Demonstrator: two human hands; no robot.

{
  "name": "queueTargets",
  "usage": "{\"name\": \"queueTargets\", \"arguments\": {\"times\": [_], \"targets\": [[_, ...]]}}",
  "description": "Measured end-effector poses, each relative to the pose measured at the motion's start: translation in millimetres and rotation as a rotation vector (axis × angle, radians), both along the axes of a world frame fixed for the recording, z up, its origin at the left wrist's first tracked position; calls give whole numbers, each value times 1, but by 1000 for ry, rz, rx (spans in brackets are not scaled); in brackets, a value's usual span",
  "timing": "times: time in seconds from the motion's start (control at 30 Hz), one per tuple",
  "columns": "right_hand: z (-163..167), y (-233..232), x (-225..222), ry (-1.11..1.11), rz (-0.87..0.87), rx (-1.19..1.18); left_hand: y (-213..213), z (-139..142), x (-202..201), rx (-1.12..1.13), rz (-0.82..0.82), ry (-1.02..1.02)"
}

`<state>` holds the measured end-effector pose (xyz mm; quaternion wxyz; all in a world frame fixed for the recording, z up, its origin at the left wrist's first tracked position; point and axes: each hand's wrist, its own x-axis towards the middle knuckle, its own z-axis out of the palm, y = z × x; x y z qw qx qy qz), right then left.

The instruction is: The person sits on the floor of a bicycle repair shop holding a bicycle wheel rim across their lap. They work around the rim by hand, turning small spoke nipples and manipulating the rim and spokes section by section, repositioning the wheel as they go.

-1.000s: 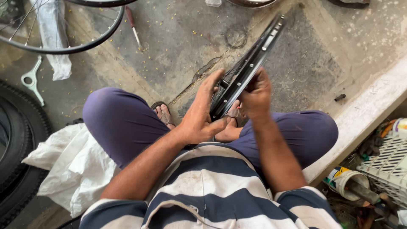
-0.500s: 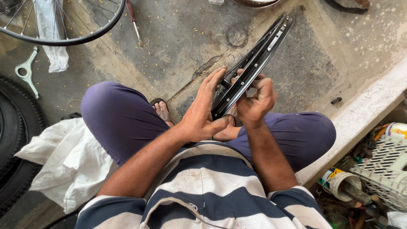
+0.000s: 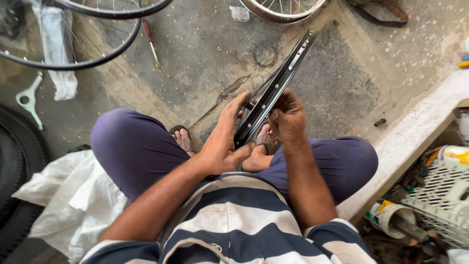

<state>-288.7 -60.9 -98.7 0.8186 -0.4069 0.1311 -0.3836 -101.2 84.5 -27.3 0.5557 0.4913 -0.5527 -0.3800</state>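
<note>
A black bicycle wheel rim (image 3: 273, 93) is seen almost edge-on just above the middle of the head view, its long axis running from about 7 o'clock, low between the person's knees, up to about 1 o'clock, where its far end points toward the top of the frame over the concrete floor (image 3: 205, 58). Its near end sits just above the sandalled feet (image 3: 185, 142) of the squatting person. The left hand (image 3: 222, 142) lies flat against the rim's left side, fingers stretched up along it and thumb hooked under the lower edge, so it is pressed on the rim rather than curled shut. The right hand (image 3: 287, 117) is closed in a fist against the rim's right side, fingers pinched together on a small part at the rim; what it pinches is too small to tell. Purple trousers (image 3: 132, 146) spread to either side, above a striped shirt (image 3: 234, 220). Out at 11 o'clock lie a spoked wheel (image 3: 73, 58) and a red-handled screwdriver (image 3: 150, 41); at 12 o'clock another wheel (image 3: 283, 10); at 8 o'clock a white cloth (image 3: 68, 205) beside a black tyre (image 3: 14, 166); at 4 o'clock a white plastic basket (image 3: 439, 195) beyond a pale concrete ledge (image 3: 415, 137).
</note>
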Motion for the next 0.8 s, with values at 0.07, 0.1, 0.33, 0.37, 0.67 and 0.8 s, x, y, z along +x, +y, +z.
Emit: {"name": "queueTargets", "arguments": {"times": [0.07,0.1,0.33,0.37,0.67,0.8], "targets": [[14,-10,-7,182,155,23,1,1,1,5,-20,-3],[23,-16,-10,204,237,70,0,1,0,-20,-22,-12],[22,14,9,567,-252,-448,-1,0,-1,35,-30,29],[15,23,15,664,-465,-569,-1,0,-1,20,-16,-10],[56,6,23,402,68,-198,0,3,-6,-11,11,-65],[89,-6,13,318,297,28,1,2,-4,-1,0,-55]]}}
